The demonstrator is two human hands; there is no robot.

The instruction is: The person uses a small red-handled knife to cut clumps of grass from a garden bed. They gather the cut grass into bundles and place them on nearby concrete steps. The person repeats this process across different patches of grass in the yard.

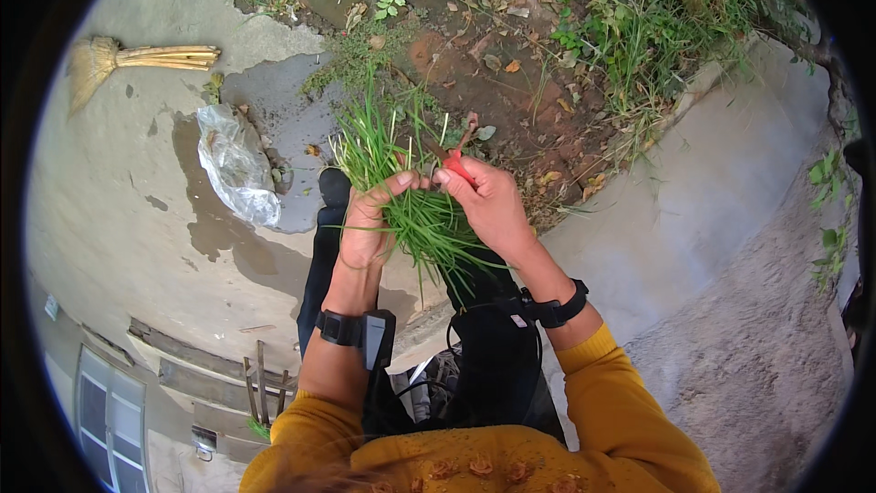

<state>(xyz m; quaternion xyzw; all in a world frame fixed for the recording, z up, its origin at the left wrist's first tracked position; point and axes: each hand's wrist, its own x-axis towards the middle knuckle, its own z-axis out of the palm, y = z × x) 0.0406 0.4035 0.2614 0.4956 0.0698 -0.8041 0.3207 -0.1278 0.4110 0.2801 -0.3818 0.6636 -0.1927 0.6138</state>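
My left hand [369,216] holds a bunch of long, thin green leaves, probably garlic chives [431,226], across my lap. Their pale stem ends point up and away from me, while the leaf tips trail over my right leg. In my right hand [489,202] is a red-handled cutting tool [456,163], which looks like scissors with dark, rusty blades spread apart. The blades lie close to the stems; whether they touch is unclear. Both thumbs are near each other at the bunch, and the leaves hide some fingers.
A crumpled clear plastic bag [236,164] lies on wet concrete at left, with a straw hand broom [137,61] beyond it. Ahead is a bare soil patch [499,75] with weeds [629,48]. A concrete ledge [657,178] runs along the right. Wooden boards [219,383] are behind left.
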